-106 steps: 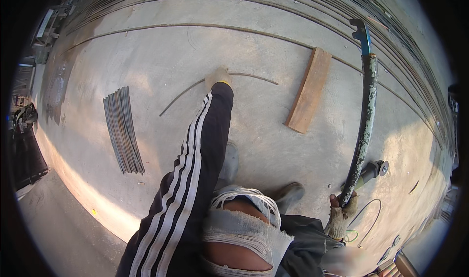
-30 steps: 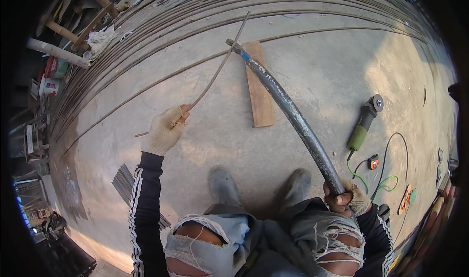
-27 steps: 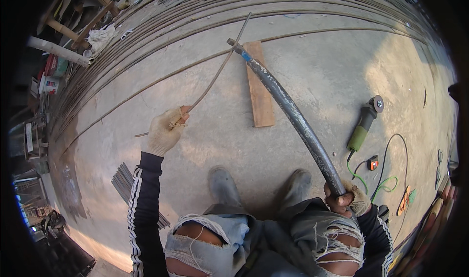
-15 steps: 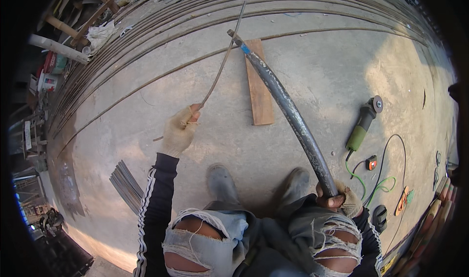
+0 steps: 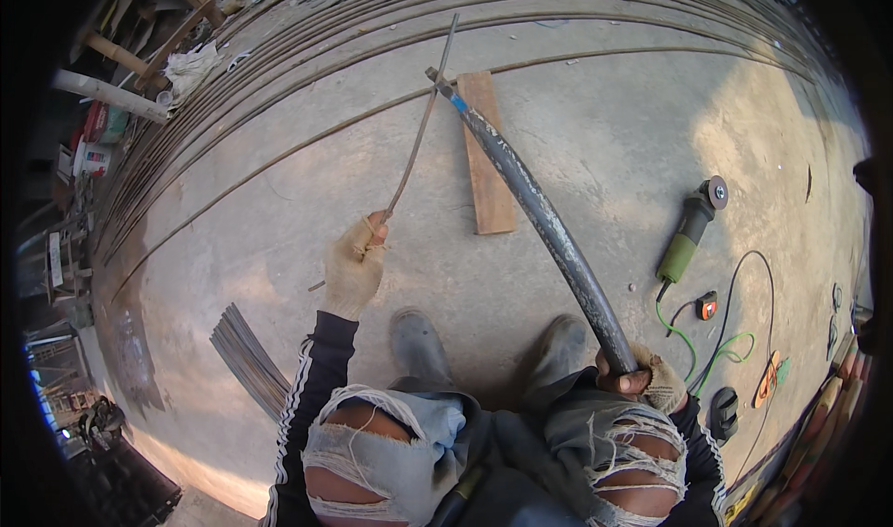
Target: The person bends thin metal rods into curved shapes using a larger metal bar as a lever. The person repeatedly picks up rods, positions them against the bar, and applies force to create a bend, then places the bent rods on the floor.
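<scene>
Thin rod crosses the bar's notched head, just left of the wooden board

The wooden board (image 5: pixel 488 160) lies flat on the concrete floor (image 5: pixel 614 155), and at its far left corner a thin rod (image 5: pixel 410 166) meets the notched head (image 5: pixel 437 82) of a long bar (image 5: pixel 551 218). The two cross there; whether the rod is fully seated in the notch is too small to tell. The rod's long axis runs from a tip beyond the board's far end back toward the person, down the board's left side. The bar slants the other way, passing over the board's far part and ending to its near right; contact between bar and board cannot be made out.

The left hand (image 5: pixel 356 265), gloved and left of the board's near end, is the closer one to the crossing. Its fingers are closed round the rod, with a short end poking out behind the hand. The right hand (image 5: pixel 642 378), well to the board's near right, is wrapped about the bar's near end.

A bundle of rods (image 5: pixel 249 355) lies well left of the board, and an angle grinder (image 5: pixel 686 243) to its right.
</scene>
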A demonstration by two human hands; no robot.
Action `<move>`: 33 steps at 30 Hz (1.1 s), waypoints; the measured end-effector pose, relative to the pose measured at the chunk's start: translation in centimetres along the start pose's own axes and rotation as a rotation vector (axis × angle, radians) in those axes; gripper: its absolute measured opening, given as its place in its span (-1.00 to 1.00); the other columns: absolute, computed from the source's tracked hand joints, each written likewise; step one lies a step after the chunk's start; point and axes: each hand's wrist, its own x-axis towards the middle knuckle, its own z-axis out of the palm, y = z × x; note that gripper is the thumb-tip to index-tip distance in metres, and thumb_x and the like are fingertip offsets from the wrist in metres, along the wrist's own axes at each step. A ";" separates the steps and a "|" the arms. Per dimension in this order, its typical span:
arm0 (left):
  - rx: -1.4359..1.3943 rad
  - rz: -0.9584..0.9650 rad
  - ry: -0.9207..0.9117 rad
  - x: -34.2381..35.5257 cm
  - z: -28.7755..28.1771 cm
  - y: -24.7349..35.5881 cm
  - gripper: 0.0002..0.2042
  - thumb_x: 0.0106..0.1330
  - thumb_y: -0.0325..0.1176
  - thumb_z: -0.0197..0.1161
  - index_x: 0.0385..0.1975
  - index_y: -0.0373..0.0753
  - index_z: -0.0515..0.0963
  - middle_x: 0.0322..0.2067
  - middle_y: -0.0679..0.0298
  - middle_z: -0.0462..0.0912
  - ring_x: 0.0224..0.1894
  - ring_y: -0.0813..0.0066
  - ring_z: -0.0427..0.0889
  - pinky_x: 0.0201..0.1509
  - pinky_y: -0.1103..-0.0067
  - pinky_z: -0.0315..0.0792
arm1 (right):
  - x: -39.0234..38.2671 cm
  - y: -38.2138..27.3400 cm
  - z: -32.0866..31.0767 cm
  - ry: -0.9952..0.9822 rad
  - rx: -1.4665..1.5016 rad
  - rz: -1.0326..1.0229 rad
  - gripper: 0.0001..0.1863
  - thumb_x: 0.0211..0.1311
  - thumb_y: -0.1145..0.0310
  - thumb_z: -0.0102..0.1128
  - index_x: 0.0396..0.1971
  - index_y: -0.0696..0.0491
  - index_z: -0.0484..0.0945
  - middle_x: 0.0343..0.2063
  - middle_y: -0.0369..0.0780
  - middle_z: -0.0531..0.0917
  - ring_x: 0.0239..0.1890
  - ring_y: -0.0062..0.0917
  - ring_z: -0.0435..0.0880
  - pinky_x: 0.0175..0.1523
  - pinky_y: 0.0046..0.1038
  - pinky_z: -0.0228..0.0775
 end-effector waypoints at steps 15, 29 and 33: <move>-0.090 -0.042 -0.076 -2.4 -1.5 -0.2 -0.64 0.61 -0.18 0.18 0.20 -0.31 0.62 -0.27 0.32 0.66 -0.27 0.58 0.53 -0.08 0.58 0.48 | -0.1 -0.2 -0.7 0.031 -0.156 0.019 -0.45 0.07 0.25 0.62 -0.04 0.16 0.50 -0.36 -0.27 0.61 -0.37 -0.63 0.55 -0.25 -0.54 0.34; 0.235 0.008 -0.266 2.1 -9.2 -3.0 -0.74 0.59 -0.33 0.13 0.07 -0.34 0.65 -0.21 0.14 0.72 -0.17 0.44 0.61 0.04 0.50 0.51 | 1.2 -1.5 1.6 -0.128 0.081 -0.043 -0.52 0.22 0.26 0.53 -0.13 0.21 0.42 -0.68 -0.30 0.42 -0.77 -0.67 0.33 -0.65 -0.57 0.09; 0.270 0.175 -0.140 6.7 -8.1 -2.1 -0.73 0.46 -0.38 0.28 0.09 -0.24 0.69 -0.09 0.04 0.80 -0.11 0.17 0.82 -0.02 0.41 0.65 | 0.8 -1.9 1.7 -0.134 0.023 -0.049 -0.51 0.23 0.26 0.52 -0.07 0.22 0.44 -0.69 -0.31 0.42 -0.77 -0.67 0.34 -0.65 -0.57 0.07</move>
